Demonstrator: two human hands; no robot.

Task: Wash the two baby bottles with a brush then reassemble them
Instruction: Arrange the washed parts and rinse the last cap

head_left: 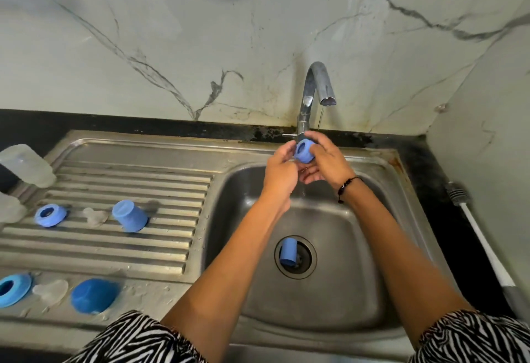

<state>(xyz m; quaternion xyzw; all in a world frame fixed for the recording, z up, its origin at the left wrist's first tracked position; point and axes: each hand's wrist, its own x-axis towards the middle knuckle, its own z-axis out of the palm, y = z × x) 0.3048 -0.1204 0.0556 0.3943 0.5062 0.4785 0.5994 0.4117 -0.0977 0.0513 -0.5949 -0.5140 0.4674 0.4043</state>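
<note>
Under the tap (317, 90), over the back edge of the steel sink (372, 248), a person holds a blue screw ring (304, 154) between both hands. The left hand (279, 169) cups it from the left with curled fingers; the right hand (324, 162) wraps it from the right, thumb across the top and fingers loosely spread below. The ring's open centre faces up toward the viewer. A thin stream of water seems to fall just beneath the hands, though it is faint.

Below the grip, well apart, a blue cap (287, 255) lies on its side over the drain (296, 256). To the left of the grip, on the ribbed draining board (114, 248), sit a second blue ring (50, 215), a clear teat (95, 216) and a blue cap standing mouth down (129, 216). Further left, at the frame edge, two clear bottles (27, 164) lie blurred. Lower left, nearer the person, rest a larger blue ring (13, 288), another clear teat (51, 291) and a round blue cap (94, 295).

To the right of the grip, a bottle brush (484, 248) with a white handle lies on the dark counter beside the sink. The person wears zebra-striped sleeves (143, 339) and a dark bracelet (345, 187) on the right wrist.
</note>
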